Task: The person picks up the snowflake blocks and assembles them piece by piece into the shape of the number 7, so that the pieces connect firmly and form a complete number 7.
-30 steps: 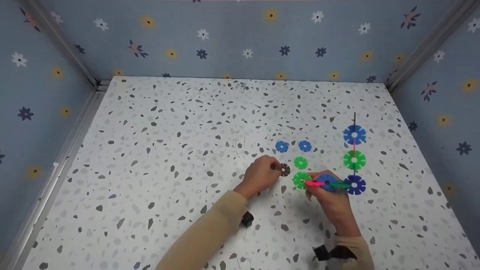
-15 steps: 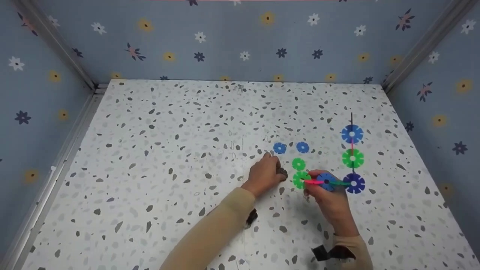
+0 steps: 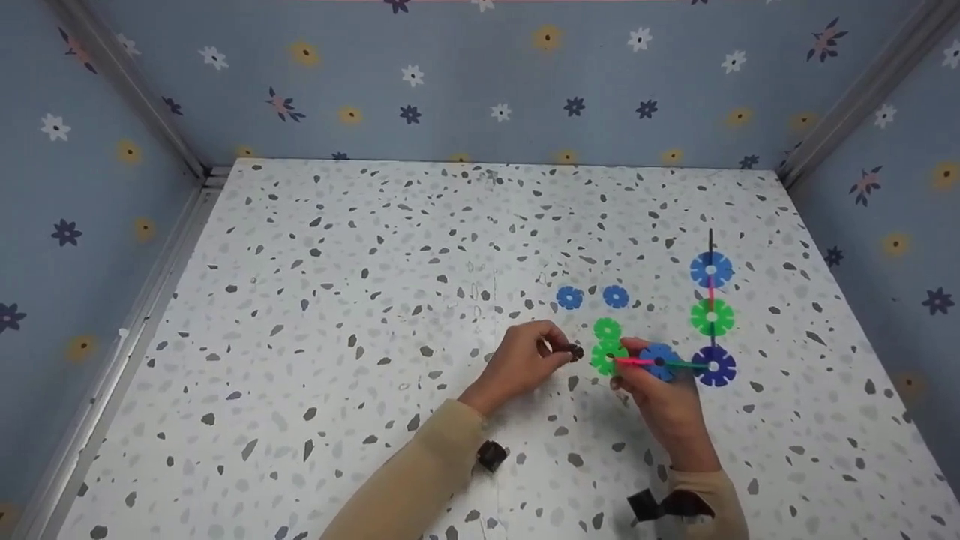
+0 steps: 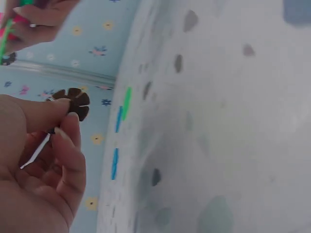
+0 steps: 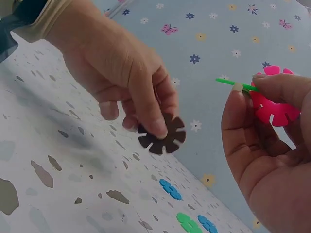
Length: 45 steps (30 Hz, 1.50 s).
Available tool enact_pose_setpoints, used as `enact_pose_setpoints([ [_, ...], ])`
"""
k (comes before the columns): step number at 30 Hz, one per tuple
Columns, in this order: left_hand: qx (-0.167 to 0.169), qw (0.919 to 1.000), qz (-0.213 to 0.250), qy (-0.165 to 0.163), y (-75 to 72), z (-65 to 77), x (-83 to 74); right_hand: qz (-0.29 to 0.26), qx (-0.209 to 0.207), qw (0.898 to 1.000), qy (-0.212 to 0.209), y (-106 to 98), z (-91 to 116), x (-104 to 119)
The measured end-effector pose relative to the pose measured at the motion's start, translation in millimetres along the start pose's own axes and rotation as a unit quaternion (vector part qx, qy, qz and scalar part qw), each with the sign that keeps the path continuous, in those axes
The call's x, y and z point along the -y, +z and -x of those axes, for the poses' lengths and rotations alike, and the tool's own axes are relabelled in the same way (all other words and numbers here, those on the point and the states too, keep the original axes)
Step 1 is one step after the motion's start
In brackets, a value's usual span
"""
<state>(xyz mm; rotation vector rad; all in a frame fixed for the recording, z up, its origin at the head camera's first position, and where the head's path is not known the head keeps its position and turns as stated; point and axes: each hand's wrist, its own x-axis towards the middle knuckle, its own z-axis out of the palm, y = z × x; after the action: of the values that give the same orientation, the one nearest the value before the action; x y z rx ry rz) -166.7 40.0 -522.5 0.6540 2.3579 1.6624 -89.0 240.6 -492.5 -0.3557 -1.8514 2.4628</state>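
Observation:
In the head view my left hand (image 3: 521, 364) pinches a small dark brown notched disc (image 4: 80, 104) between thumb and fingertips, raised off the table and tilted. My right hand (image 3: 664, 405), just right of it, grips a chain of interlocked notched plastic discs by its near end. That end has a green disc (image 3: 606, 358), a pink disc (image 5: 274, 117) and a blue disc (image 3: 658, 363). A teal disc, seen edge-on, links on to a dark blue disc (image 3: 715, 366). From there the chain turns away through a green disc (image 3: 712, 316) and a lighter blue disc (image 3: 711, 270).
Two loose blue discs (image 3: 569, 298) lie flat on the speckled white table (image 3: 360, 262), beyond the hands. A loose green disc (image 3: 607, 328) lies nearer, close to the chain's green end. Flower-patterned panels (image 3: 450, 82) enclose the table at the back and sides.
The left hand has closed its fingertips on the brown disc, which lay flat on the table, and lifted it towards the chain. The right hand stays nearly still with the chain.

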Motion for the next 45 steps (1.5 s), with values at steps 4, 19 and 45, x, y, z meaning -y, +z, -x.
enact_pose_setpoints([
  [4, -0.022, 0.9978, 0.025, 0.058, -8.2, 8.3, -5.2, -0.005, -0.003, 1.0, 0.0, 0, 0, 0],
  [19, -0.06, 0.9616, -0.06, 0.261, -16.1, 32.3, -11.4, -0.015, 0.062, 0.998, -0.021, 1, 2, -5],
  [45, -0.088, 0.9343, -0.01, 0.345, -5.9, 47.0, -22.0, 0.022, 0.158, 0.986, -0.045, -6, 11, -4],
])
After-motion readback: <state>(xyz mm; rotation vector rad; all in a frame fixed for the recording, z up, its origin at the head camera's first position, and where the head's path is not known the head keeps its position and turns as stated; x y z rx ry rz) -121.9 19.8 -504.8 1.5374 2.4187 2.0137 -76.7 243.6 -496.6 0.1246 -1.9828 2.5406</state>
